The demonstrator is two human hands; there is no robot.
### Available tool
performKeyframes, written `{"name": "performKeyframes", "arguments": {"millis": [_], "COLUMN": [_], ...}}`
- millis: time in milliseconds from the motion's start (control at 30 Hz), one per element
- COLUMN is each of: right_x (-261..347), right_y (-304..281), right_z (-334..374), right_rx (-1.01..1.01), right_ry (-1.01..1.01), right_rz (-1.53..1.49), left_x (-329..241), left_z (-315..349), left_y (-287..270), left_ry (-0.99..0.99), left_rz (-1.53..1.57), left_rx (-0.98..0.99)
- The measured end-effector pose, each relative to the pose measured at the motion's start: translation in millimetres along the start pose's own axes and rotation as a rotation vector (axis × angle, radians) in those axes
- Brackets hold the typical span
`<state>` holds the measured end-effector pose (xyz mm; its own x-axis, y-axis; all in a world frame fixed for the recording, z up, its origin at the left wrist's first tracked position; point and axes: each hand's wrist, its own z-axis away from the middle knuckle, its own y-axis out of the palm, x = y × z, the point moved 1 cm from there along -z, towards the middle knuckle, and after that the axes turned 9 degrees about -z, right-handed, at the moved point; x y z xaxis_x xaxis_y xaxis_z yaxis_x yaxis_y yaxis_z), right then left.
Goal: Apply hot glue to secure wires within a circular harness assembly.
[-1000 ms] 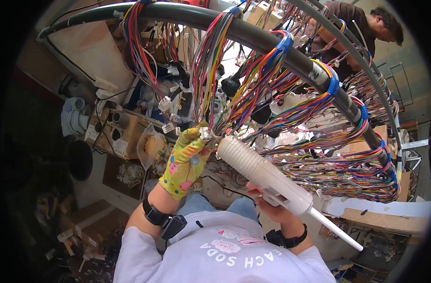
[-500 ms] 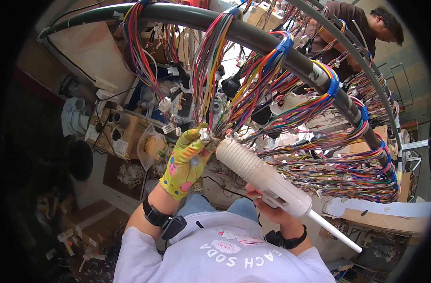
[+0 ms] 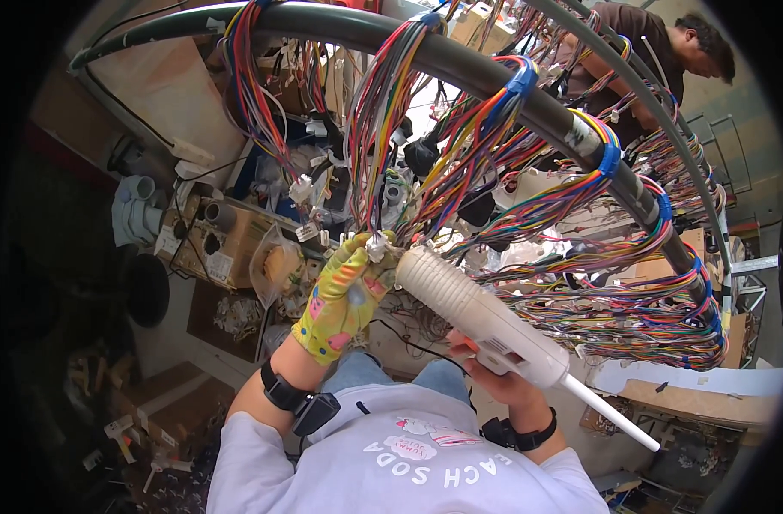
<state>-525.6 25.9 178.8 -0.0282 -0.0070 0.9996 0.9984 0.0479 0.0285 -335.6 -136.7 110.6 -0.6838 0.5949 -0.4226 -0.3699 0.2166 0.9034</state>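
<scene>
My left hand (image 3: 341, 300), in a yellow patterned glove, pinches a white wire connector (image 3: 376, 247) at the lower end of a hanging wire bundle (image 3: 383, 120). Bare-skinned, my right hand (image 3: 494, 373) wraps round the handle of a white hot glue gun (image 3: 481, 313). The gun's ribbed front end points up and left, close beside the connector; its tip is hard to make out there. Out of the gun's back end sticks a long white glue stick (image 3: 614, 415), slanting down to the right.
A thick dark curved pipe (image 3: 460, 64) crosses above my hands, with many coloured wire bundles tied to it by blue tape. Cardboard boxes (image 3: 205, 248) stand at the left. Another person (image 3: 618, 60) in a dark shirt bends over wires at the upper right.
The glue gun has shifted slightly to the right and up. My left hand and the connector have moved a little, the connector seeming turned. Both hands keep their holds.
</scene>
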Motion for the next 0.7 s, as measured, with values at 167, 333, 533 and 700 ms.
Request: {"name": "performKeyframes", "arguments": {"millis": [167, 333, 533, 700], "right_x": [-9, -9, -10, -5], "right_y": [-3, 4, 4, 2], "right_z": [6, 5, 8, 6], "right_rx": [0.007, -0.084, -0.056, -0.065], "right_ry": [0.002, 0.047, 0.149, 0.197], "right_rz": [0.065, -0.072, -0.479, -0.547], "left_x": [0, 1, 0, -3], "left_z": [0, 1, 2, 0], "left_y": [0, -6, -9, 9], "left_ry": [-0.008, -0.005, 0.0, 0.01], "left_rz": [0.013, 0.004, -0.019, -0.04], "left_rx": [-0.018, -0.027, -0.062, -0.187]}}
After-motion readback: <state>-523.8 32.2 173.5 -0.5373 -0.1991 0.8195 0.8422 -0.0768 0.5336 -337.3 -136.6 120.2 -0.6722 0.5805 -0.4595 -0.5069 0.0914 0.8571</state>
